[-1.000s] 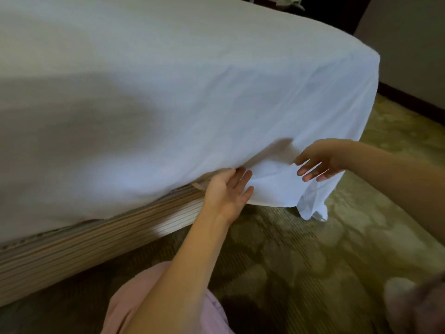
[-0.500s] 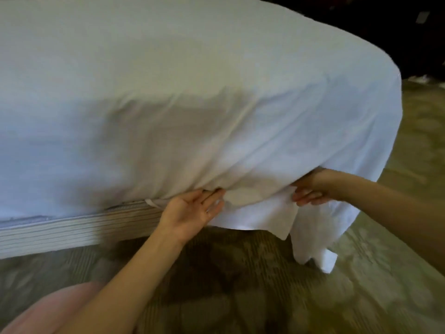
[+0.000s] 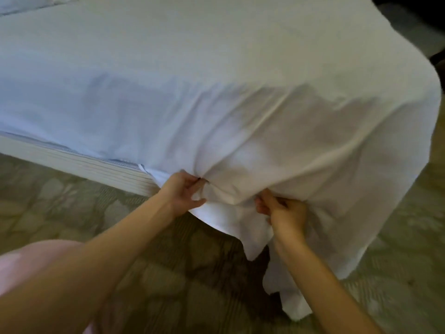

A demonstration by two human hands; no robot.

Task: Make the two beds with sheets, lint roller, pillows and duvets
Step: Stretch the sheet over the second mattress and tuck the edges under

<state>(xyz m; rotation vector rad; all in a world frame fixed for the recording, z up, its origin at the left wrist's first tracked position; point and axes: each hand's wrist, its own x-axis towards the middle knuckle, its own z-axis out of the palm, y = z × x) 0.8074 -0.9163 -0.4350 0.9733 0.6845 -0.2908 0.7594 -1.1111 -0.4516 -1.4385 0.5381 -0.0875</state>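
Observation:
A white sheet [image 3: 216, 92] covers the bed and drapes over its near side and right corner, its loose end hanging to the floor. My left hand [image 3: 185, 192] grips a bunch of the sheet at the mattress's lower edge. My right hand [image 3: 284, 210] grips the sheet's fold a little to the right, fingers curled into the cloth. To the left of my hands the sheet is tucked and the striped bed base [image 3: 79, 165] shows.
Patterned olive carpet [image 3: 60, 208] spreads below the bed. My knee in pink cloth [image 3: 31, 261] is at the lower left. A dark area [image 3: 421, 10] lies beyond the bed's far right corner.
Both hands have gone from flat, straight fingers under the sheet's edge to curled grips on bunched cloth. The right hand moved left, closer to the left hand. The view rose higher.

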